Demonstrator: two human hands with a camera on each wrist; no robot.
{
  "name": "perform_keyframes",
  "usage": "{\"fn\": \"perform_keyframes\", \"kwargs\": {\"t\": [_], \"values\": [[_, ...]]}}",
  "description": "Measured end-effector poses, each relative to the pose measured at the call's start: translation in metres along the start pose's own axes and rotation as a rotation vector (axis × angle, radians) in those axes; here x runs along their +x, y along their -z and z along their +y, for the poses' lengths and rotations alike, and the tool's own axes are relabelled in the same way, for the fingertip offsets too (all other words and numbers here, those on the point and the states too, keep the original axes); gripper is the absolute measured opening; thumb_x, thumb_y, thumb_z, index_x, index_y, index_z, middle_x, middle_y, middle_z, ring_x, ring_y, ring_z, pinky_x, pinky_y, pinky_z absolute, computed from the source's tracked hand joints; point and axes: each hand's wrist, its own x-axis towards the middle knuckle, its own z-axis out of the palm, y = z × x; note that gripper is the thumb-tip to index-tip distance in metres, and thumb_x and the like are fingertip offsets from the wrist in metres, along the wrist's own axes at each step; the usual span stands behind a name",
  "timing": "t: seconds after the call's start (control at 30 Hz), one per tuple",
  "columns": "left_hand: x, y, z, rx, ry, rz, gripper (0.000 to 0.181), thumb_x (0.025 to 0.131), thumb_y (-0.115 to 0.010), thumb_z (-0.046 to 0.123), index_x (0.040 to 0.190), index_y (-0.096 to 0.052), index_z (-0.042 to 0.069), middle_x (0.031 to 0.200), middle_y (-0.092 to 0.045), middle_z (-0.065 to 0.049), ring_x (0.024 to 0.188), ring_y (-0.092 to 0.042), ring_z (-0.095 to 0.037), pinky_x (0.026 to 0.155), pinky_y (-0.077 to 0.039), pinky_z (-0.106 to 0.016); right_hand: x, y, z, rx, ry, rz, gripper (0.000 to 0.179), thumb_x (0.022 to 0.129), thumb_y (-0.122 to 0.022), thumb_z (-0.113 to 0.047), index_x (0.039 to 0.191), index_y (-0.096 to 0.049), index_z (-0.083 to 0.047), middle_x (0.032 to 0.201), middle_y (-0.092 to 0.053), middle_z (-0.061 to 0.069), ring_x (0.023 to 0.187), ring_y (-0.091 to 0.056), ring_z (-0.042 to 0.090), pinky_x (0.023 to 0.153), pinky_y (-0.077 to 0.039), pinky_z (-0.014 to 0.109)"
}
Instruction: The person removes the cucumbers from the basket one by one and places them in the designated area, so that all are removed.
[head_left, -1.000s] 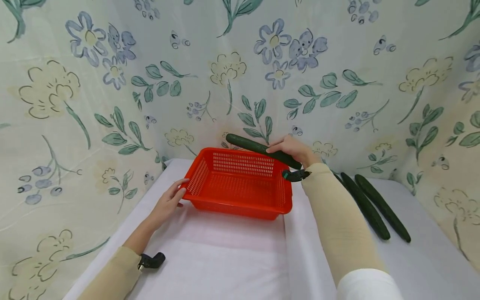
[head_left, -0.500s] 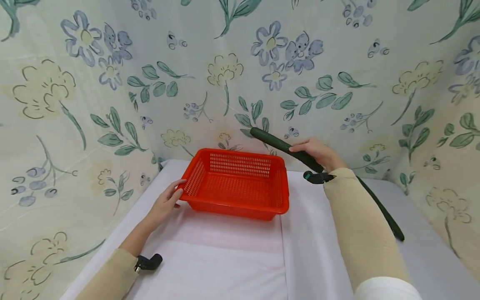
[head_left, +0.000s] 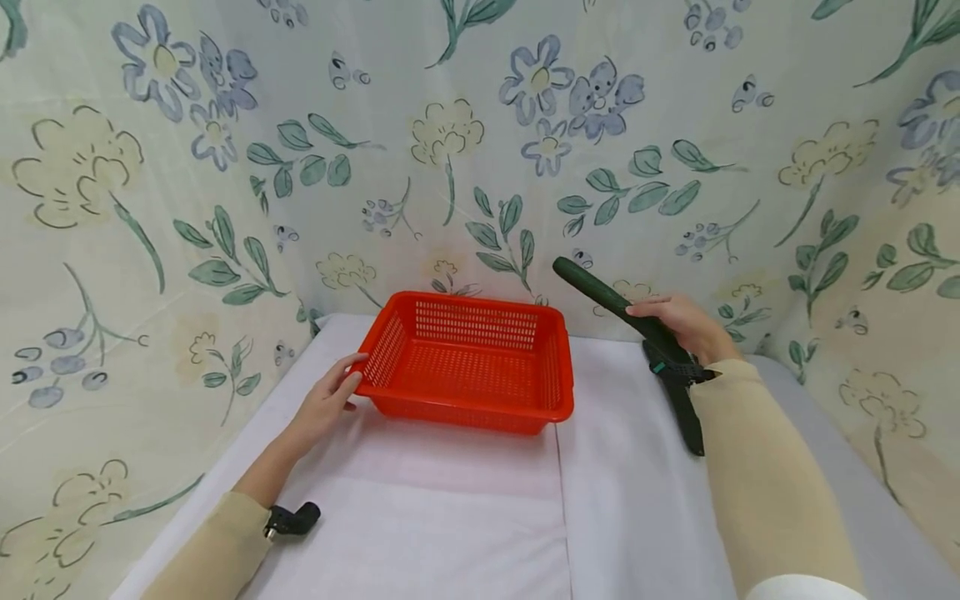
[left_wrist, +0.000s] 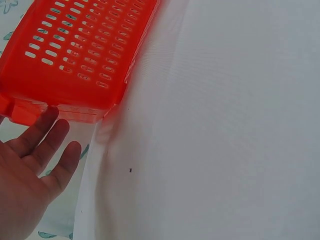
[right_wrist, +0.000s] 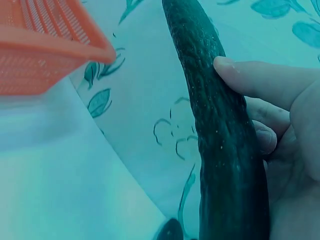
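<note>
A red plastic basket (head_left: 465,408) with slotted walls stands on the white-covered table. At its left rim is my left hand (head_left: 324,408), thumb at the rim and fingers just under it; in the left wrist view, fingertips (left_wrist: 60,127) meet the basket's end wall. My right hand (head_left: 693,325) grips a long dark green cucumber (head_left: 596,287), tilted with its far end up and to the left, to the right of the basket. In the right wrist view, the thumb presses the cucumber's side while the other fingers curl behind it.
Another cucumber (head_left: 684,417) lies on the white cloth (head_left: 622,500), partly hidden by my right hand and forearm. A flowered curtain (head_left: 450,183) hangs close behind and along both sides of the table.
My right hand has carried the cucumber from over the basket's back right corner to the right, over the table. The left hand stays at the basket's rim.
</note>
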Motion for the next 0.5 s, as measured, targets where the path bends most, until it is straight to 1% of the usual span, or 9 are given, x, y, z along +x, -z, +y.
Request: {"fn": "perform_keyframes", "kwargs": {"t": [0.07, 0.1, 0.13, 0.2, 0.27, 0.33, 0.37, 0.4, 0.5], "values": [[-0.001, 0.0, 0.001, 0.005, 0.004, 0.001, 0.048, 0.108, -0.045, 0.035, 0.154, -0.038, 0.022, 0.137, -0.059, -0.021, 0.105, -0.061, -0.021, 0.085, -0.058, -0.039, -0.005, 0.003, 0.007, 0.021, -0.01, 0.001, 0.069, 0.097, -0.065, -0.041, 0.147, -0.047, 0.003, 0.139, -0.05, 0.021, 0.097, -0.06, 0.017, 0.088, -0.056, 0.035], [-0.001, 0.0, 0.002, 0.006, 0.006, 0.001, 0.048, 0.108, -0.045, 0.034, 0.154, -0.038, 0.022, 0.137, -0.059, -0.02, 0.105, -0.06, -0.021, 0.086, -0.058, -0.039, -0.007, 0.004, 0.011, 0.033, -0.023, 0.006, 0.069, 0.097, -0.065, -0.041, 0.147, -0.047, 0.003, 0.137, -0.053, 0.02, 0.094, -0.063, 0.014, 0.088, -0.057, 0.036], [-0.003, 0.0, 0.007, 0.004, 0.009, -0.005, 0.048, 0.109, -0.044, 0.032, 0.155, -0.037, 0.02, 0.138, -0.058, -0.022, 0.106, -0.06, -0.022, 0.086, -0.058, -0.041, -0.008, 0.006, 0.014, 0.044, -0.032, 0.008, 0.069, 0.097, -0.066, -0.04, 0.147, -0.047, 0.004, 0.134, -0.056, 0.019, 0.091, -0.065, 0.012, 0.088, -0.058, 0.036], [-0.002, -0.001, 0.008, 0.002, 0.013, -0.005, 0.048, 0.109, -0.045, 0.03, 0.155, -0.037, 0.02, 0.139, -0.057, -0.021, 0.106, -0.06, -0.023, 0.087, -0.058, -0.041, -0.01, 0.008, 0.023, 0.057, -0.047, 0.022, 0.069, 0.097, -0.066, -0.04, 0.145, -0.048, 0.005, 0.129, -0.058, 0.015, 0.088, -0.067, 0.009, 0.087, -0.059, 0.036], [-0.002, -0.001, 0.008, -0.002, 0.014, -0.006, 0.048, 0.109, -0.045, 0.029, 0.155, -0.037, 0.02, 0.14, -0.057, -0.022, 0.107, -0.06, -0.024, 0.087, -0.057, -0.042, -0.011, 0.009, 0.032, 0.066, -0.057, 0.045, 0.07, 0.096, -0.068, -0.04, 0.145, -0.048, 0.005, 0.131, -0.057, 0.013, 0.093, -0.066, 0.01, 0.089, -0.058, 0.034], [-0.001, -0.001, 0.008, -0.001, 0.015, -0.008, 0.047, 0.109, -0.044, 0.028, 0.155, -0.037, 0.02, 0.14, -0.056, -0.022, 0.107, -0.06, -0.025, 0.087, -0.057, -0.042, -0.012, 0.008, 0.041, 0.077, -0.068, 0.078, 0.073, 0.093, -0.071, -0.042, 0.145, -0.048, 0.003, 0.132, -0.055, 0.01, 0.098, -0.064, 0.01, 0.087, -0.057, 0.03], [0.001, -0.002, 0.002, 0.002, 0.014, -0.005, 0.047, 0.109, -0.044, 0.03, 0.155, -0.037, 0.022, 0.14, -0.057, -0.02, 0.107, -0.061, -0.023, 0.087, -0.057, -0.041, -0.013, 0.008, 0.046, 0.084, -0.078, 0.089, 0.074, 0.093, -0.071, -0.043, 0.146, -0.047, 0.003, 0.133, -0.054, 0.008, 0.1, -0.063, 0.01, 0.087, -0.057, 0.03], [0.001, -0.001, 0.002, 0.009, 0.013, -0.006, 0.047, 0.109, -0.044, 0.031, 0.155, -0.037, 0.022, 0.14, -0.056, -0.02, 0.107, -0.061, -0.023, 0.087, -0.058, -0.04, -0.015, 0.007, 0.049, 0.101, -0.092, 0.099, 0.076, 0.092, -0.072, -0.044, 0.147, -0.047, 0.002, 0.133, -0.054, 0.008, 0.102, -0.062, 0.011, 0.086, -0.056, 0.029], [0.002, 0.0, 0.003, 0.02, 0.013, 0.001, 0.048, 0.109, -0.044, 0.034, 0.155, -0.037, 0.023, 0.139, -0.057, -0.02, 0.107, -0.06, -0.023, 0.086, -0.058, -0.04, -0.019, 0.004, 0.059, 0.149, -0.14, 0.124, 0.08, 0.09, -0.073, -0.047, 0.148, -0.045, 0.001, 0.124, -0.057, 0.0, 0.101, -0.062, 0.011, 0.085, -0.056, 0.028]]}}
